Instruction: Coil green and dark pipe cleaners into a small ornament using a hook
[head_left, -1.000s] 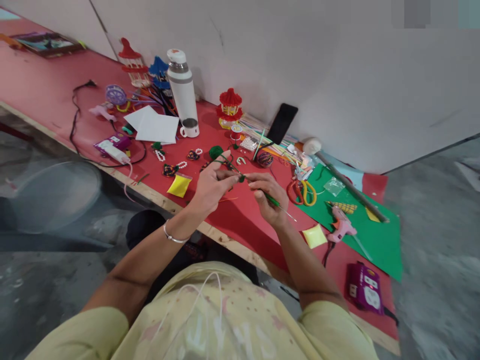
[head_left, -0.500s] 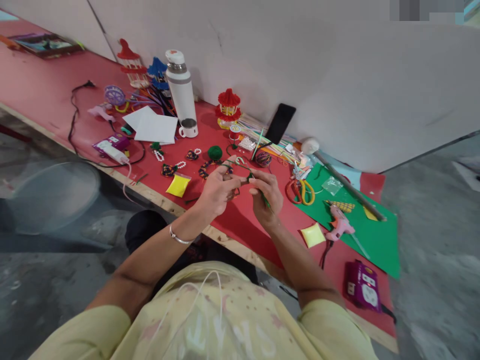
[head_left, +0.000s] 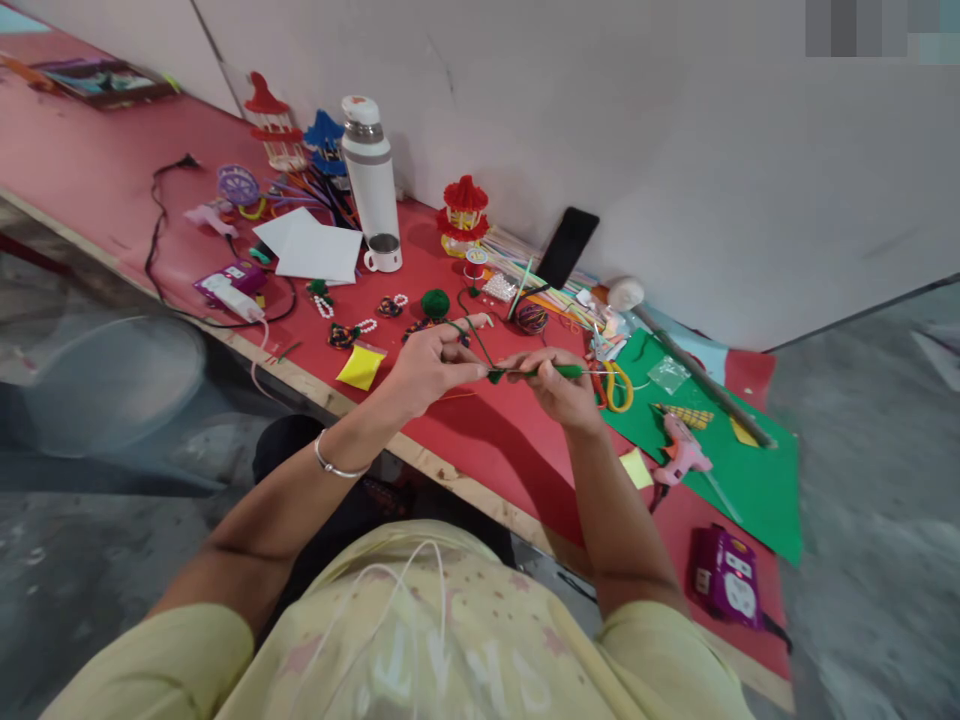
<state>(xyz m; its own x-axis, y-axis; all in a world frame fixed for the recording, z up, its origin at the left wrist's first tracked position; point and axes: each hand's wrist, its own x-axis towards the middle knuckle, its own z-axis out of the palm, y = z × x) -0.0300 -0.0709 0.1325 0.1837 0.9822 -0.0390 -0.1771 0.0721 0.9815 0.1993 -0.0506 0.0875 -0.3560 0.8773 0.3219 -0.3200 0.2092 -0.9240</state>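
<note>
My right hand [head_left: 568, 395] is closed around the green handle of a crochet hook [head_left: 569, 371], which lies almost level, its thin metal shaft sticking out to the right. At the hook's left end is a small piece of dark green crochet [head_left: 495, 376], pinched in the fingertips of my left hand [head_left: 429, 368]. A strand of green yarn [head_left: 480, 343] runs over the raised left forefinger down to that piece. Behind the hands sits a green yarn ball [head_left: 435, 303]. A multicoloured braided ring [head_left: 417, 327] is partly hidden behind my left hand.
Scissors [head_left: 619, 388] lie just beyond my right hand. Further right are a pink glue gun [head_left: 684, 450], a stick [head_left: 697, 375] and a purple power box [head_left: 726, 577]. A white flask [head_left: 373, 185], a leaning phone [head_left: 570, 246] and a multicoloured yarn ball [head_left: 531, 318] stand behind.
My right hand has moved right and turned, so the hook now lies level instead of pointing down. The hands are further apart, and the left has shifted slightly left.
</note>
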